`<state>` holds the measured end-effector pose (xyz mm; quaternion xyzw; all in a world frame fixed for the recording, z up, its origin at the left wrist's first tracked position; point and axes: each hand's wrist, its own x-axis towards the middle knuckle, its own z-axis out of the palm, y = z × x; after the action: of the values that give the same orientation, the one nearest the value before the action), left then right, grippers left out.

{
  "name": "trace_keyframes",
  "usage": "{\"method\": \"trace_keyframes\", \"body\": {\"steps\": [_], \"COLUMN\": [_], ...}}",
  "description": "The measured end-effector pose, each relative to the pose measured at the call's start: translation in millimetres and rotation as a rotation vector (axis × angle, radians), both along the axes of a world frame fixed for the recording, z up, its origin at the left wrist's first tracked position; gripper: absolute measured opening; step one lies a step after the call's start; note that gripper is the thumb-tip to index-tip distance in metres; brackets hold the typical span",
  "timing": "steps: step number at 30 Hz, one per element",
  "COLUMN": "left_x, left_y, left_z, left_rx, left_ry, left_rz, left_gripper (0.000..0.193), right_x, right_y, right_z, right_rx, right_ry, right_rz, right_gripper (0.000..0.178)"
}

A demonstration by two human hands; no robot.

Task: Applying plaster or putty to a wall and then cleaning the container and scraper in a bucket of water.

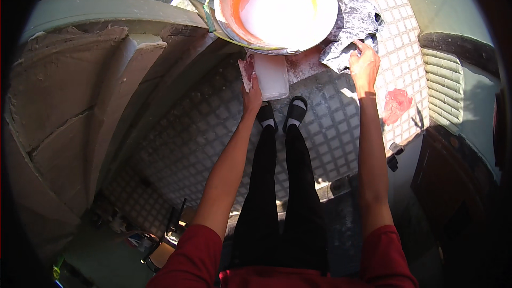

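Ahead of me is a large round tub, orange inside, holding bright white, overexposed contents. My left hand closes on a rough pinkish piece with pale flecks, whose kind I cannot make out. Right beside it, below the tub, is a white rectangular block or container. To the right of the tub, my right hand pinches the lower edge of a crumpled grey-and-white patterned cloth. The cloth lies against the tub's side, and part of it is in shadow.
A red plastic bag lies on the tiled floor to the right. Tall concrete-like panels rise on the left. Dark footwear sits by the floor's right edge. A pink speckled surface shows under the tub.
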<state>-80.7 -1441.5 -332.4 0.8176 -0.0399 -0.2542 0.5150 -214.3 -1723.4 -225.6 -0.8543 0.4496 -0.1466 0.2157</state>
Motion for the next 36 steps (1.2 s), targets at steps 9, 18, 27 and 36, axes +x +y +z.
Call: {"method": "trace_keyframes", "body": {"steps": [9, 18, 27, 36], "left_x": [-14, -24, -28, -27], "left_y": [-7, -15, -16, -28], "left_z": [27, 51, 47, 57], "left_rx": [0.065, 0.068, -0.045, -0.038], "left_ry": [0.051, 0.120, 0.045, 0.035], "left_rz": [0.021, -0.034, -0.035, -0.088], "left_gripper": [0.044, 0.044, 0.044, 0.047], "right_x": [30, 33, 27, 25], "right_y": [-75, -79, -61, -55], "right_z": [-69, -111, -117, -108], "right_rx": [0.096, 0.256, 0.236, 0.288], "right_ry": [0.343, 0.512, 0.482, 0.487], "right_rz": [0.252, 0.210, 0.352, 0.408], "right_gripper": [0.029, 0.036, 0.040, 0.055]}}
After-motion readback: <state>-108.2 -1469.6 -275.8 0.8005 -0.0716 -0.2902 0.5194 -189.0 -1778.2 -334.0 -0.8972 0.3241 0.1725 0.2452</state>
